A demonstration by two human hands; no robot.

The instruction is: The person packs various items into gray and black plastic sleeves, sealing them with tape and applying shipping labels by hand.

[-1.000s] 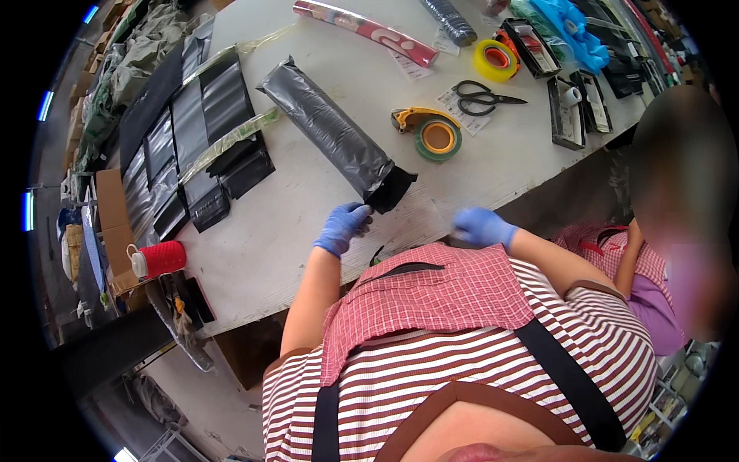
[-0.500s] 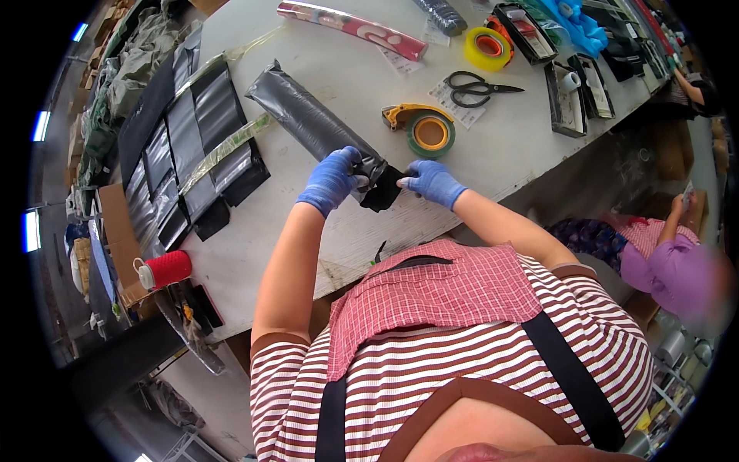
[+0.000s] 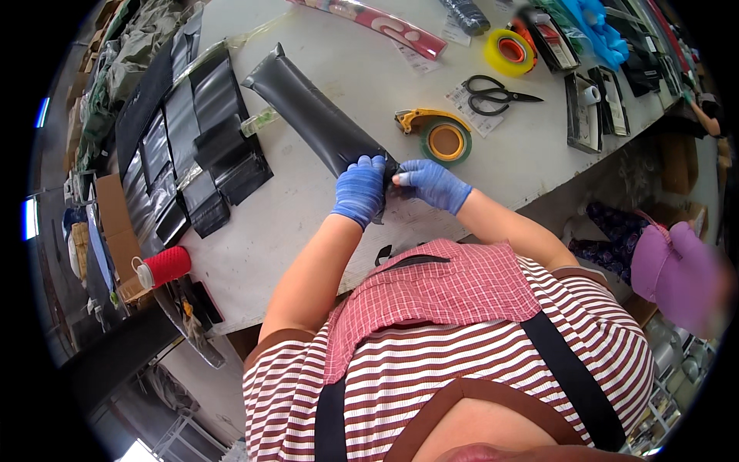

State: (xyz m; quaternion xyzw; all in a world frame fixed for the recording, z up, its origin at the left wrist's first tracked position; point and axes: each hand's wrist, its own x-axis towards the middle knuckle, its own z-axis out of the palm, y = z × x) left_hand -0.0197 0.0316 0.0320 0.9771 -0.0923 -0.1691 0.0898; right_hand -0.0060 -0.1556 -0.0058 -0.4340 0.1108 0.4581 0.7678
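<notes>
A long black plastic bag (image 3: 312, 114), puffed out and smooth, lies slantwise on the white table. Its near end is bunched together between my two blue-gloved hands. My left hand (image 3: 360, 189) is closed round the gathered neck of the bag. Close against it, my right hand (image 3: 433, 185) pinches the loose end, partly hidden behind the fingers. Just beyond my right hand rests a yellow tape dispenser (image 3: 419, 118) with a green-edged roll. Black-handled scissors (image 3: 496, 97) lie past it on a printed paper sheet.
Stacked flat black packages (image 3: 219, 127) with clear tape cover the table's left part. A red spool of cord (image 3: 165, 267) stands at the left edge. Far off are a pink printed roll (image 3: 385, 29), yellow tape (image 3: 509, 52) and open black boxes (image 3: 583, 115). A person in purple (image 3: 668, 266) is at right.
The bag has swelled from wrinkled to taut, and its open end is now gathered. My left hand has moved right, next to my right hand, closing on the neck.
</notes>
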